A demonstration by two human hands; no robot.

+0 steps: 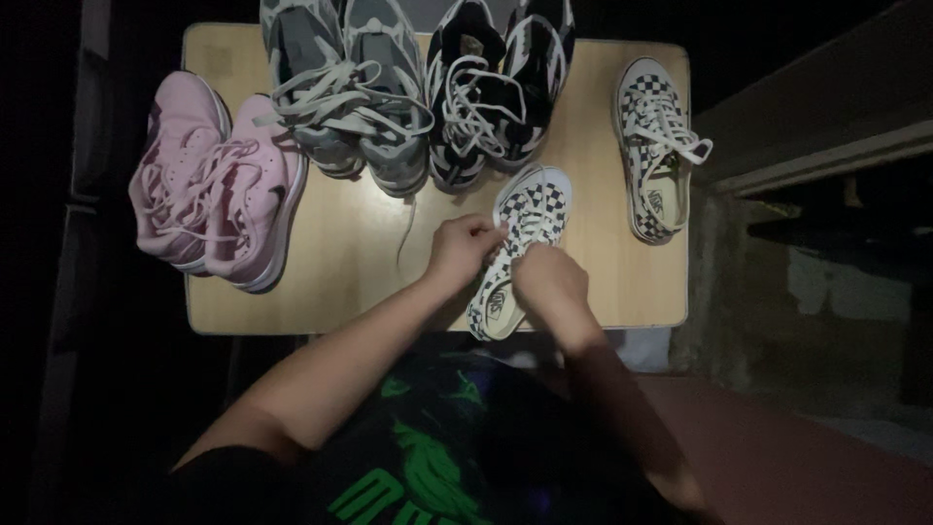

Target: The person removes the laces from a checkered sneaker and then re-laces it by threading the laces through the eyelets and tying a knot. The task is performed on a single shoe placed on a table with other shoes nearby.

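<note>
Eight shoes sit on one wooden table [330, 292]: two checkered slip-ons, one [530, 209] under the fingers and one [659, 146] off to their right, two black-and-white sneakers [491, 87] and two grey sneakers [350, 87] beyond the fingertips, two pink sneakers [209, 180] far left.

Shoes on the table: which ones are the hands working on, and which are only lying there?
In hand:
checkered shoe near the table edge, left hand and right hand at its laces

Lying about:
second checkered shoe
pink pair
grey pair
black-and-white pair
</note>
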